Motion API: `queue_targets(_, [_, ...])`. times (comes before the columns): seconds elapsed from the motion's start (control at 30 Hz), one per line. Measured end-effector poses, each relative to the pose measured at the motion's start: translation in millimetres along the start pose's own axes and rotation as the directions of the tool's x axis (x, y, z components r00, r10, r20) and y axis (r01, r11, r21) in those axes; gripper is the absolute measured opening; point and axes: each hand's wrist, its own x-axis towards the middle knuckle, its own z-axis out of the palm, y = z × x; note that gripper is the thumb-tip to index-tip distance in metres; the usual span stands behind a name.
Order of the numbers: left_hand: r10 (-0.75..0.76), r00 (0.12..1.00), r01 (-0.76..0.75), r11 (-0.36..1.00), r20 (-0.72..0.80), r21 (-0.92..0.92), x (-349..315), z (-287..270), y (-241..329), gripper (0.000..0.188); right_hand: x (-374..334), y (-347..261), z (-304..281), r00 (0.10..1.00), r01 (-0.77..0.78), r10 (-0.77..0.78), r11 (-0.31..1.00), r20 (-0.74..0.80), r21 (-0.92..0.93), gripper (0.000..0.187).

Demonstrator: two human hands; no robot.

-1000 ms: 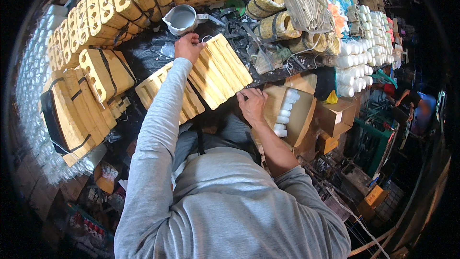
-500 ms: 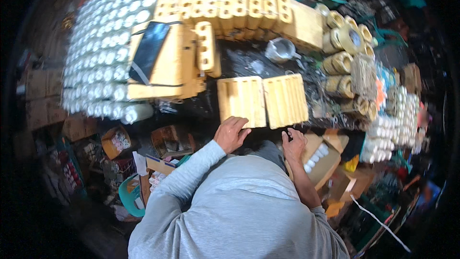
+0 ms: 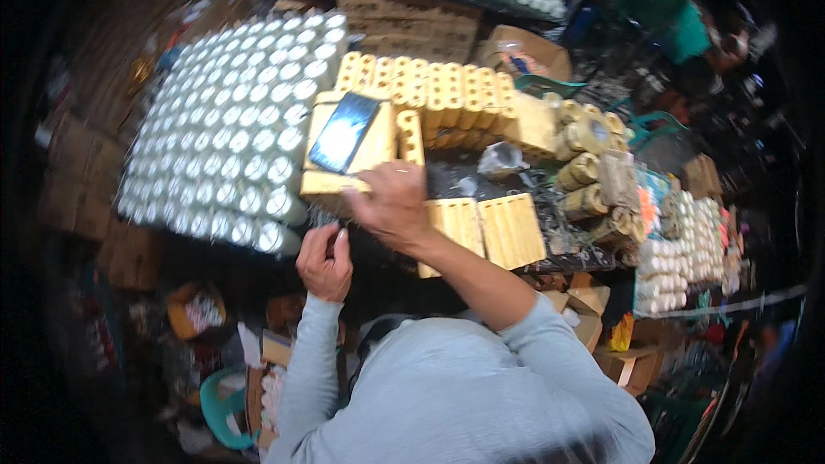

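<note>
My right hand reaches across to the left, with its bent fingertips at the near edge of a stack of yellow blocks. Motion blur hides whether those fingers grip anything. A dark phone lies on top of that stack. Just below and left of it, my left hand is closed with thumb and fingers curled up; whatever is in them, if anything, is too small to see. Under my right forearm lie two grooved yellow mould halves, side by side and partly covered. An upright yellow block with holes stands beside the stack.
Many pale cylinders stand in rows at the left. A row of holed yellow blocks lines the back, with a metal jug before it. Yellow tubes sit at the right. A green chair and cartons are below.
My right hand has swung left from beside the mould halves to the block stack. My left hand has left the left mould half and moved left. The view has shifted.
</note>
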Motion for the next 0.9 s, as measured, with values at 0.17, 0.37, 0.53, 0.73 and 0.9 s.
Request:
queue_targets(0.17, [0.006,1.000,-0.006,0.998,-0.004,-0.068,-8,-11,5,0.011,26,-13,34,0.986,-0.151,0.159,0.977,0.044,-0.147,0.018])
queue_targets(0.37, [0.084,0.996,-0.084,0.989,-0.007,-0.118,12,-17,-7,0.013,14,-13,43,0.978,-0.131,0.108,0.985,-0.180,-0.117,0.016])
queue_targets(0.53, [0.088,0.996,-0.086,0.988,0.004,-0.127,13,-12,-13,0.014,12,-13,42,0.990,-0.138,0.134,0.973,-0.033,-0.183,0.014])
queue_targets(0.73, [0.086,0.996,-0.082,0.990,0.032,-0.113,17,-19,-3,0.022,26,-27,22,0.988,-0.091,0.087,0.996,-0.125,-0.022,0.012])
queue_targets(0.9, [0.473,0.880,-0.474,0.880,0.031,0.020,81,-35,38,0.050,42,-52,-53,0.973,-0.222,0.171,0.868,0.152,0.443,0.018])
